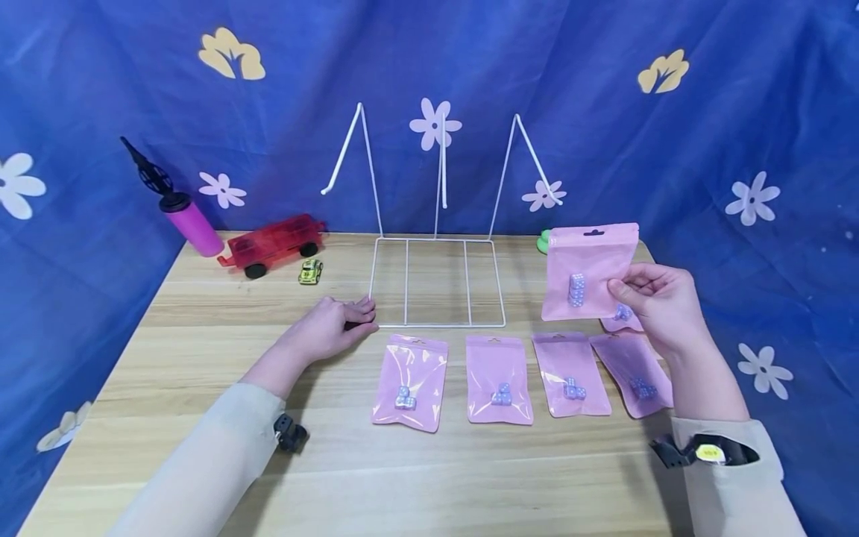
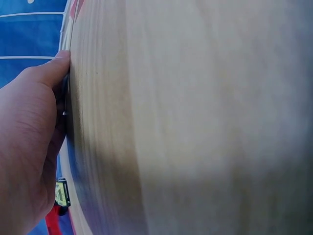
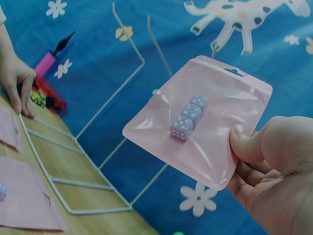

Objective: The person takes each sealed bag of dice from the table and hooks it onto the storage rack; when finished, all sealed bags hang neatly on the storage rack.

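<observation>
My right hand [image 1: 664, 306] pinches the side edge of a pink zip bag [image 1: 593, 257], held up above the right part of the table. Three pale purple dice [image 3: 190, 116] show through its front in a line, and a hang hole is at its top. With my left hand [image 1: 329, 328] I grip the front left corner of a white wire display rack [image 1: 436, 326]. Three hooked arms rise from the rack's back and hang over its flat base. In the left wrist view, thumb and fingers meet at the rack's wire.
Several more pink bags with dice, such as the leftmost bag [image 1: 411, 373], lie before the rack; one is partly hidden behind the raised bag. A purple hand pump [image 1: 194, 227], a red toy trailer [image 1: 275, 242] and a small yellow-green car [image 1: 311, 271] stand back left. Something green [image 1: 543, 241] is at back right.
</observation>
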Tool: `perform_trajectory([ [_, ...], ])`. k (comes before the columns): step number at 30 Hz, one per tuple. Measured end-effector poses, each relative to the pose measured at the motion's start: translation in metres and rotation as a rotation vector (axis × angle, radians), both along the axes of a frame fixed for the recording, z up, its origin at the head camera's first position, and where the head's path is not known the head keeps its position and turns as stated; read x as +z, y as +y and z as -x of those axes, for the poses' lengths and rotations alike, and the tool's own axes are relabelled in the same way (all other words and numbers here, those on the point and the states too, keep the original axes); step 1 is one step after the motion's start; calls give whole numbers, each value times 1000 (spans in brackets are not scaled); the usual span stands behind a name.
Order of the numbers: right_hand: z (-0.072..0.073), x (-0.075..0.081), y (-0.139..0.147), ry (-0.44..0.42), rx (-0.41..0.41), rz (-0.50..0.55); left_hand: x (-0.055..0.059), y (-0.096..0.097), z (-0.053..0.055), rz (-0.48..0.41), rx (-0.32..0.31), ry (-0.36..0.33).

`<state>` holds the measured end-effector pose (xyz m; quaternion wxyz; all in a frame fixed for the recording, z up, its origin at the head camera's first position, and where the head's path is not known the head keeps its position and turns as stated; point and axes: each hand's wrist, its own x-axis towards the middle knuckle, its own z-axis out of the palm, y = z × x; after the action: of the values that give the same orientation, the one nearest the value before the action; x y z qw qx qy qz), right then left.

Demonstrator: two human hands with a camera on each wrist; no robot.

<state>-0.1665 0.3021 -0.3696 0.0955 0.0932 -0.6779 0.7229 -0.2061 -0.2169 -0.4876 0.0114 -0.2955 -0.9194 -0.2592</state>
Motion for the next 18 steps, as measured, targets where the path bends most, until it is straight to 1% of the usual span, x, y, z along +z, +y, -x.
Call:
perform_trajectory([
  [4,-5,9,-5,57,15,3,0,0,0,0,7,-6],
  [10,-10,23,-15,105,21,28,2,0,-2,-3,18,-13],
  [12,-10,26,-19,118,34,48,2,0,-2,-5,20,-13],
  [15,-9,29,-23,146,75,79,1,1,-2,-16,16,-9],
  [18,-7,31,-28,154,81,92,1,1,-1,-19,11,-5],
])
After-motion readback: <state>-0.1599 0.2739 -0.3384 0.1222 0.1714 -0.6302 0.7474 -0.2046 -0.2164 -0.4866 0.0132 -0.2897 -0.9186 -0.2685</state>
